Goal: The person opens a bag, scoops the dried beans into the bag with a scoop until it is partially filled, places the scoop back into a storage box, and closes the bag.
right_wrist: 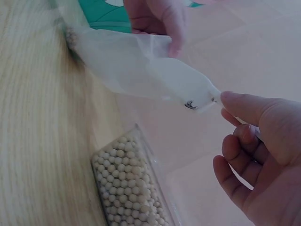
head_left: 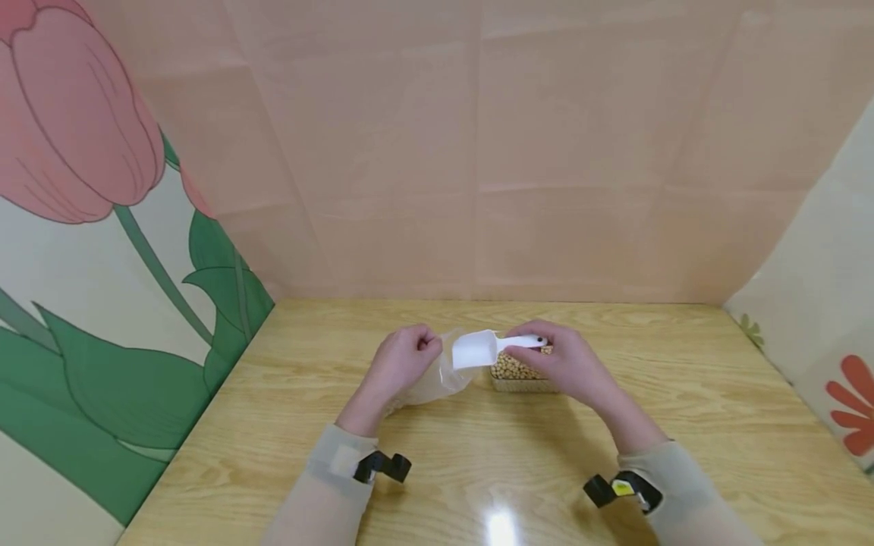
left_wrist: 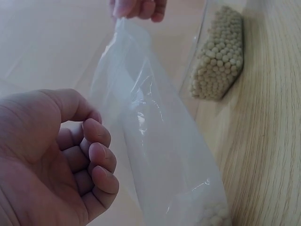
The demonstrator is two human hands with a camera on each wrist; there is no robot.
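Note:
My left hand [head_left: 403, 360] pinches the rim of a clear plastic bag [head_left: 437, 385], its other fingers curled. In the left wrist view the bag [left_wrist: 162, 136] slants downward, with some round beige beans [left_wrist: 214, 215] at its bottom. My right hand [head_left: 563, 360] grips a white scoop [head_left: 476, 349] by its handle, between thumb and fingers. The scoop's bowl points left at the bag's mouth; in the right wrist view the scoop [right_wrist: 181, 82] lies partly behind or within the film. The bowl looks empty in the head view.
Behind and below my right hand stands a clear rectangular box [head_left: 524, 385] of similar beans [right_wrist: 124, 183]. It rests on the wood-grain table [head_left: 437, 470]. A pink backdrop [head_left: 471, 152] rises behind the table, with flower-printed panels [head_left: 102, 303] at the sides.

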